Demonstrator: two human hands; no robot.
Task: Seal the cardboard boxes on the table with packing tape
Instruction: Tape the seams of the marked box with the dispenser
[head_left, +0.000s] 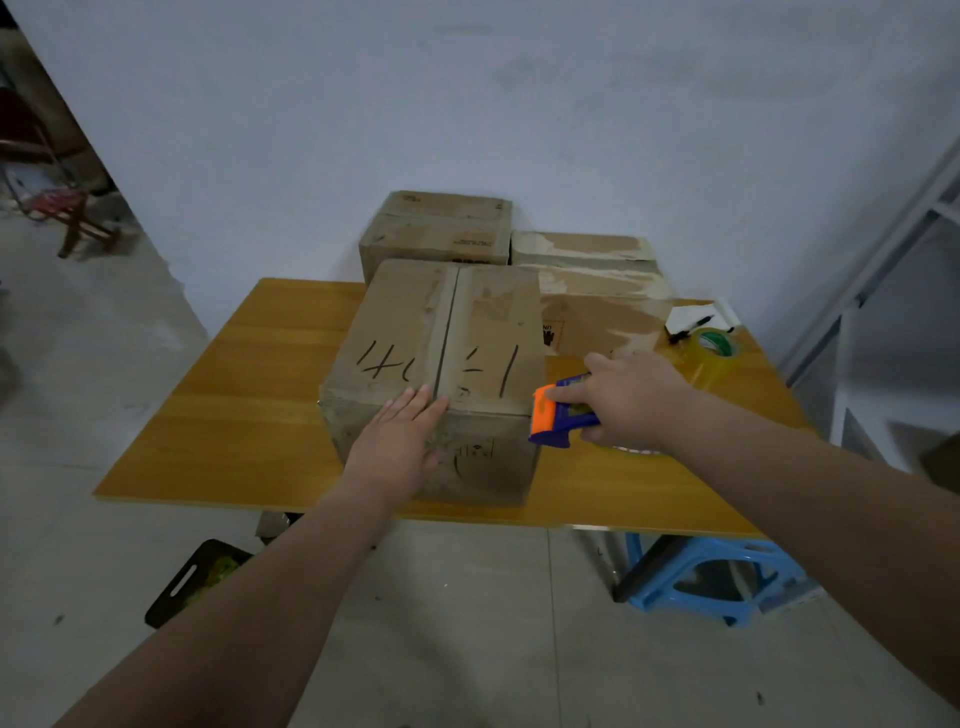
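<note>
A cardboard box (483, 332) with black handwritten marks stands at the near middle of the yellow table (234, 405), its top flaps closed along a centre seam. My left hand (400, 441) lies flat on its near top edge and front face, fingers straight. My right hand (628, 400) grips a blue and orange tape dispenser (558, 415) just right of the box. Two more boxes stand behind: one at the back (441, 228), one at the right (597, 291) with shiny tape across its top.
A roll of clear tape (714, 353) lies on the table's right side, with white paper and a black pen (691, 325) behind it. A blue stool (727, 577) stands under the table's right edge, a black crate (197, 577) on the floor at left. Metal shelving (883, 312) rises at right.
</note>
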